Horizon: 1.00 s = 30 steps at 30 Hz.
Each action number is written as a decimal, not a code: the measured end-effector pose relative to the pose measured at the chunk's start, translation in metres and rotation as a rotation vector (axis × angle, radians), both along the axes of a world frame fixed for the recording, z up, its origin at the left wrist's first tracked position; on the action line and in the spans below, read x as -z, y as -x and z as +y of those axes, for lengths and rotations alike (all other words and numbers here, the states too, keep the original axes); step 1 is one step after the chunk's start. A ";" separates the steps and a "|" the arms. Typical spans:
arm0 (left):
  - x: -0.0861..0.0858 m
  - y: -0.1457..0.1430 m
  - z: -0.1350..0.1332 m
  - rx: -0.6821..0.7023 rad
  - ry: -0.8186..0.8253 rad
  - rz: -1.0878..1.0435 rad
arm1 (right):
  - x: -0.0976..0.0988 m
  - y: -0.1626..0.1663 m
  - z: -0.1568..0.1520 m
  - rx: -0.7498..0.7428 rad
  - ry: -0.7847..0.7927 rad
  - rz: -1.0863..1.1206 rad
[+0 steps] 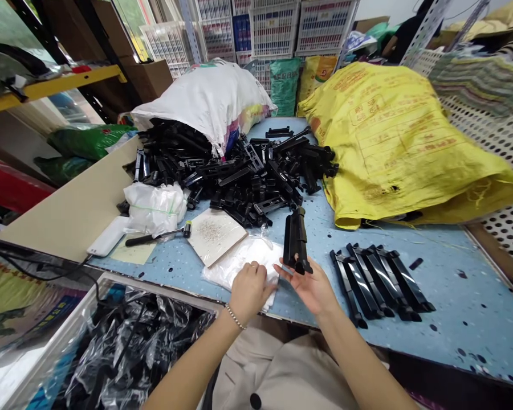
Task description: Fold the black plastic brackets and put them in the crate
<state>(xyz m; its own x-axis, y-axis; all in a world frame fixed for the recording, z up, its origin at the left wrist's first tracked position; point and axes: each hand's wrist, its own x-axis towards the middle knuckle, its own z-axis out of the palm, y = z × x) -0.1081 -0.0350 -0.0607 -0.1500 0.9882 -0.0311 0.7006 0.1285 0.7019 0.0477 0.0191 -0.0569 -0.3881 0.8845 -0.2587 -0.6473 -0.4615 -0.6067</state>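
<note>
Black plastic, the bar (294, 239) stands nearly upright over the blue tabletop (453, 267). Its lower end is pinched in the fingertips of the right hand (313, 289), which is turned palm up. The left hand (248, 289) lies knuckles up, just beside it, on a clear plastic bag (235, 263). Its fingers are bent toward the bar's foot; whether they pinch anything cannot be told. To the right, a row of bars (380, 282) lies side by side. Behind, a heap of black parts (239, 171) spills from a white sack (209, 97), next to a yellow sack (402, 136). A small hammer (158, 236) lies to the left.
</note>
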 end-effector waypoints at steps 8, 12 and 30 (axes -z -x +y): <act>-0.001 0.027 0.014 0.042 0.146 -0.188 | -0.002 -0.007 -0.003 0.008 0.027 -0.002; 0.003 0.031 0.012 0.003 0.145 -0.267 | -0.004 -0.005 -0.002 -0.003 0.063 0.037; -0.009 0.027 -0.001 -0.037 -0.070 -0.379 | 0.005 0.018 -0.006 -0.032 0.096 0.042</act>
<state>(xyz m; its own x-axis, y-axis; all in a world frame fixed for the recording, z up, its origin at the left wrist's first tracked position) -0.1353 -0.0359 -0.0516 -0.1759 0.9841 -0.0242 0.3860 0.0915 0.9180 0.0297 0.0132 -0.0624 -0.4277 0.8437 -0.3244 -0.6552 -0.5366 -0.5318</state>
